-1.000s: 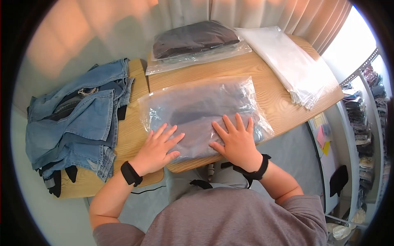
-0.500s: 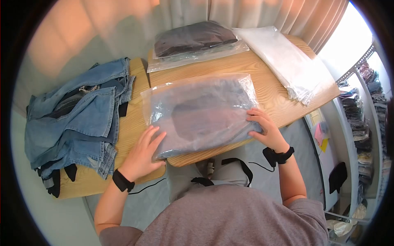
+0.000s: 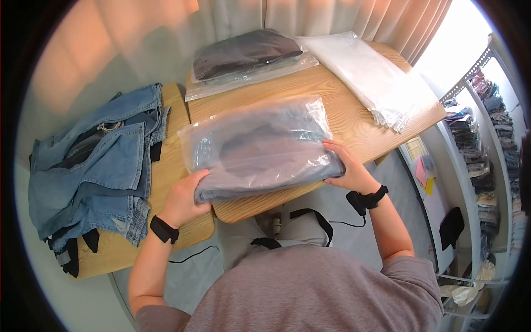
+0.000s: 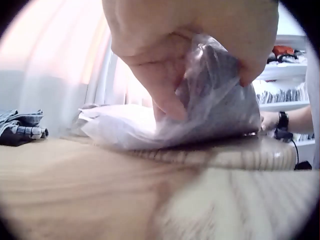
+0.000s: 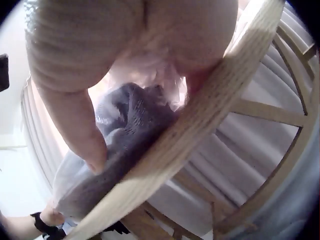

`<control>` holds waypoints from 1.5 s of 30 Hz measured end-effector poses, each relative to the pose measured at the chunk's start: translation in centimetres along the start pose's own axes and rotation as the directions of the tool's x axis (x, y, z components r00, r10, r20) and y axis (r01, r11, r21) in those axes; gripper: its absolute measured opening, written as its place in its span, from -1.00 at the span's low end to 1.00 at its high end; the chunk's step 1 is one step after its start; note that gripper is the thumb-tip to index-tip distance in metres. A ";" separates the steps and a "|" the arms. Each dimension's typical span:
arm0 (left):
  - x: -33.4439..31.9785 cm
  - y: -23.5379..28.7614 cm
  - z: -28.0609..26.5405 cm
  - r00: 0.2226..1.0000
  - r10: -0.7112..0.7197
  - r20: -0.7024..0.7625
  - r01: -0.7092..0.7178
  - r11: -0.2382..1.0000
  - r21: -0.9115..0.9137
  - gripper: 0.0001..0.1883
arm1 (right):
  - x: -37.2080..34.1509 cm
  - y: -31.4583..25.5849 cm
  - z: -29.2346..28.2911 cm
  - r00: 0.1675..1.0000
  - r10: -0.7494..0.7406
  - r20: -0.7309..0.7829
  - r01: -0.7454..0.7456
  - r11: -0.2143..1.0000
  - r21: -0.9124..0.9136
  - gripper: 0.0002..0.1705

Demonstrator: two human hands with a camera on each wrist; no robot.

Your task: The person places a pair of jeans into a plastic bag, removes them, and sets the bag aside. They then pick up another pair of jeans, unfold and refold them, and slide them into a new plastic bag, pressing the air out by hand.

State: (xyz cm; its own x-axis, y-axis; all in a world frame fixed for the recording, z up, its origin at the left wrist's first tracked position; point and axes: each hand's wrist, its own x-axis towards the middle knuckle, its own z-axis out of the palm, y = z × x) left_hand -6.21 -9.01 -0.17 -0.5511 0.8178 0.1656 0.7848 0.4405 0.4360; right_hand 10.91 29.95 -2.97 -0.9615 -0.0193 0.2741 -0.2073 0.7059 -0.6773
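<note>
A clear plastic bag (image 3: pixel 265 152) with a folded garment inside lies near the table's front edge. My left hand (image 3: pixel 185 199) grips its near left corner; in the left wrist view the fingers of the left hand (image 4: pixel 185 45) and the thumb close around the bulging bag (image 4: pixel 220 100). At the bag's right end my right hand (image 3: pixel 351 169) grips the side, thumb at the near edge and fingers on top. The right wrist view shows the right hand (image 5: pixel 125 50) with grey-blue fabric (image 5: pixel 135 115) under plastic between thumb and fingers.
Blue denim garments (image 3: pixel 105 166) are heaped on the table's left part. A bagged dark garment (image 3: pixel 249 55) lies at the back, with a stack of clear bags (image 3: pixel 370 77) to its right. Shelves of folded clothes (image 3: pixel 475 160) stand at the right, beyond the table edge.
Both hands have gone from lying spread on top of the bag to gripping its two sides. The garment's near edge now looks thicker and raised. The view has shifted slightly.
</note>
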 end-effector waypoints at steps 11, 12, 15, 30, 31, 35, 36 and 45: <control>-3.4 -0.4 -1.5 0.979 -0.201 -0.040 0.157 0.863 -0.481 -0.49 | -3.4 -0.9 0.3 0.992 0.118 0.050 -0.125 0.972 0.201 -0.07; -3.4 -0.5 -1.5 0.979 -0.202 -0.043 0.157 0.865 -0.477 -0.49 | -3.2 -0.3 0.8 0.994 0.102 -0.037 -0.096 0.985 0.140 -0.18; -3.6 -0.8 -1.2 0.955 -0.296 -0.015 0.230 0.772 -0.593 -0.45 | -2.1 0.5 1.4 0.992 0.012 -0.128 -0.002 0.997 0.074 -0.52; -4.1 1.1 -5.7 0.962 -0.273 -0.032 0.199 0.772 -0.604 -0.66 | -0.9 -2.5 -2.7 0.904 0.266 -0.335 -0.140 0.924 0.355 -0.62; -2.8 3.0 -7.0 0.973 -0.194 -0.122 0.086 0.801 -0.593 -0.56 | -0.2 -4.3 -3.9 0.904 0.262 -0.338 -0.136 0.925 0.354 -0.62; 0.5 1.2 -7.1 0.926 -0.363 0.102 0.280 0.480 -0.832 -0.50 | 4.0 -7.8 -6.6 0.919 0.335 -0.207 -0.155 0.792 0.591 -0.60; 1.6 0.3 -6.6 0.929 -0.358 0.097 0.273 0.482 -0.833 -0.50 | 4.8 -7.7 -7.1 0.906 0.410 -0.105 -0.258 0.731 0.632 -0.57; 2.2 -3.5 0.1 0.724 -0.534 0.438 0.664 0.366 -0.652 -0.49 | 3.9 3.3 -3.2 0.732 0.646 0.216 -0.672 0.635 0.380 -0.54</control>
State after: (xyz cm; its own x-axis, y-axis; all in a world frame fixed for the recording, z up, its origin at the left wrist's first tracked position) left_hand -10.14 -8.77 -1.45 -0.6935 0.5188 -0.4999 -0.2639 0.4628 0.8463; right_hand 7.01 34.42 -1.96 -0.8770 0.2890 -0.3839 0.4461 0.1927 -0.8740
